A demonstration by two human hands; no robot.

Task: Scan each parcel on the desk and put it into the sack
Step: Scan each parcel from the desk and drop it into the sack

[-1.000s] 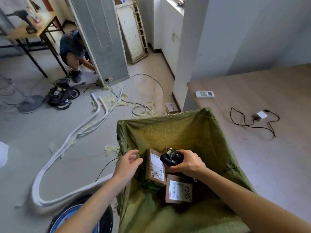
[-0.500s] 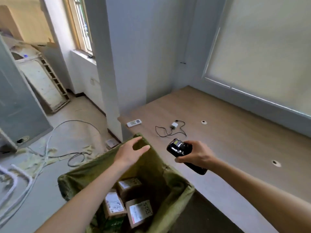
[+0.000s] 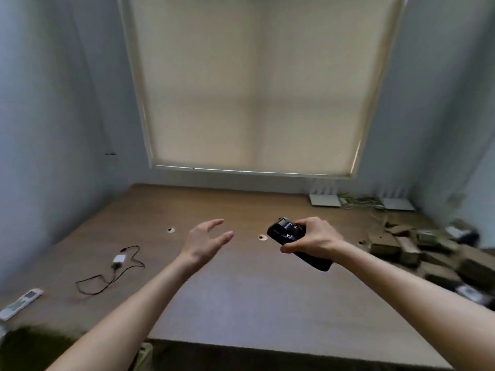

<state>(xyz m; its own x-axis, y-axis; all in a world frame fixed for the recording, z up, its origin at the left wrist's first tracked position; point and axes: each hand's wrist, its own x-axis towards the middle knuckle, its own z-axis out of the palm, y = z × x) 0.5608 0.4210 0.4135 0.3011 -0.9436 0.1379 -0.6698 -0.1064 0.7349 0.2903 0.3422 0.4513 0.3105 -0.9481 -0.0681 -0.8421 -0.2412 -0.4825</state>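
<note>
No legible txt: scanner (image 3: pixel 288 232) screen, parcels (image 3: pixel 407 249) too blurry.

Bare office: long desk (image 3: pixel 241 290), routers (image 3: pixel 324 200), blind (image 3: pixel 254 89).

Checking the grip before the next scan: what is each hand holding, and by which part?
The right hand grips the black scanner around its middle, handle end sticking out below. The left hand holds nothing.

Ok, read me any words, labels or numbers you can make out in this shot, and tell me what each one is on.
None can be read.
scanner in the right hand: small lit screen, too blurred.
remote control: display and buttons too small.
parcels at the right of the desk: pale labels smeared by motion.
</note>
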